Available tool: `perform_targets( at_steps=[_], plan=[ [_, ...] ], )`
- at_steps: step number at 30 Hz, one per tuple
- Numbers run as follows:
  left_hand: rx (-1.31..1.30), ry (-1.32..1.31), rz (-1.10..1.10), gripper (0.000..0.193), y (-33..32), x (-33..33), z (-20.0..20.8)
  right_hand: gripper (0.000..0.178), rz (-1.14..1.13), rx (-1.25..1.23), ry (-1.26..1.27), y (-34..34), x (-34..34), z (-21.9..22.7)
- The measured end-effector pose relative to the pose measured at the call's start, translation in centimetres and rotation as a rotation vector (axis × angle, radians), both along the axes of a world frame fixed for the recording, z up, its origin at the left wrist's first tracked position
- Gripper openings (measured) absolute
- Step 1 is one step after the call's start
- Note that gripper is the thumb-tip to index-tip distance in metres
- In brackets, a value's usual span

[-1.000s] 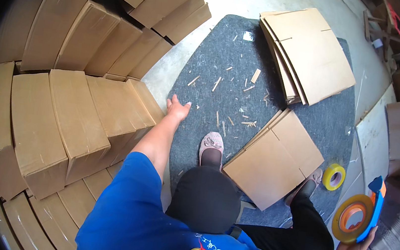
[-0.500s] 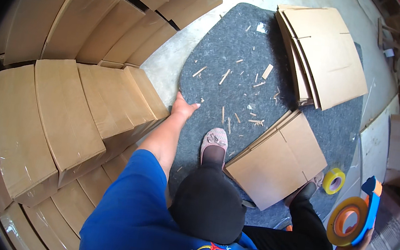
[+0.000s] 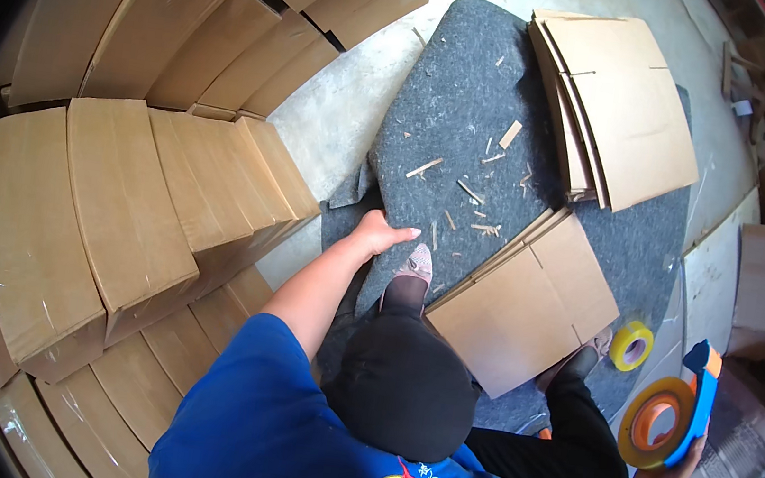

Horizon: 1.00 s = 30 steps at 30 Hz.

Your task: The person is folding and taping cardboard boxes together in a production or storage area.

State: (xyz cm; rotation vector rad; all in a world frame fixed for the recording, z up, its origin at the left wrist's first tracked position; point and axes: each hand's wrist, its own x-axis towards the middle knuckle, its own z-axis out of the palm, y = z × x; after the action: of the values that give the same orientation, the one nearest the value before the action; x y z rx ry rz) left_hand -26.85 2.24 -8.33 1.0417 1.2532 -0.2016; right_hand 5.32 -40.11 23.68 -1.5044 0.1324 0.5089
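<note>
My left hand point(image 3: 381, 235) grips the left edge of a dark grey felt mat point(image 3: 460, 77), thumb on top and the other fingers out of sight beneath. That edge is raised and folded inward. Small cardboard scraps point(image 3: 424, 168) lie scattered over the mat. Off at the right, my right hand point(image 3: 670, 477) is closed around a blue tape dispenser point(image 3: 704, 398) loaded with a large roll of tape. Between my feet, a smaller stack of flattened cartons point(image 3: 526, 314) rests on the mat.
A taller stack of flattened cartons point(image 3: 633, 107) sits at the mat's far right. Beside my right foot is a yellow tape roll point(image 3: 631, 346). Brown cardboard boxes point(image 3: 125, 198) are piled along the left. Pale concrete floor point(image 3: 347, 101) shows between them and the mat.
My left hand has moved right, pulling the mat's left edge up and inward. Some scraps have slid or dropped from view. The right hand still holds the dispenser.
</note>
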Motion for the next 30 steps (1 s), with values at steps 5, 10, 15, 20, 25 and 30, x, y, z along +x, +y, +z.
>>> perform_targets(
  at_steps=[5, 10, 15, 20, 25, 30],
  plan=[
    [0.903, 0.619, 0.081, 0.091, 0.8, 1.5, 0.7, 0.049, 0.007, -0.034, 0.013, 1.6, -0.1, 0.7],
    [1.108, 0.62, -0.091, 0.111, 5.2, 0.6, -0.4, 0.052, 0.088, -0.049, -0.012, 0.9, 0.8, 0.0],
    [0.658, 0.817, -0.489, 0.138, 7.6, 4.0, 0.9, 0.054, 0.083, -0.096, -0.012, 1.7, 0.5, 0.1],
    [0.511, 0.802, -0.334, 0.141, 9.2, 5.3, -0.9, 0.057, -0.014, -0.15, -0.028, 2.6, 0.0, -0.3],
    [0.629, 0.64, -0.188, 0.115, 10.6, 3.3, -4.0, 0.06, 0.027, -0.118, -0.024, 2.4, -0.3, 0.1],
    [0.61, 0.394, -0.058, 0.083, 11.0, 1.7, -4.9, 0.06, 0.038, -0.069, -0.019, 2.1, -0.7, 0.4]
  ],
)
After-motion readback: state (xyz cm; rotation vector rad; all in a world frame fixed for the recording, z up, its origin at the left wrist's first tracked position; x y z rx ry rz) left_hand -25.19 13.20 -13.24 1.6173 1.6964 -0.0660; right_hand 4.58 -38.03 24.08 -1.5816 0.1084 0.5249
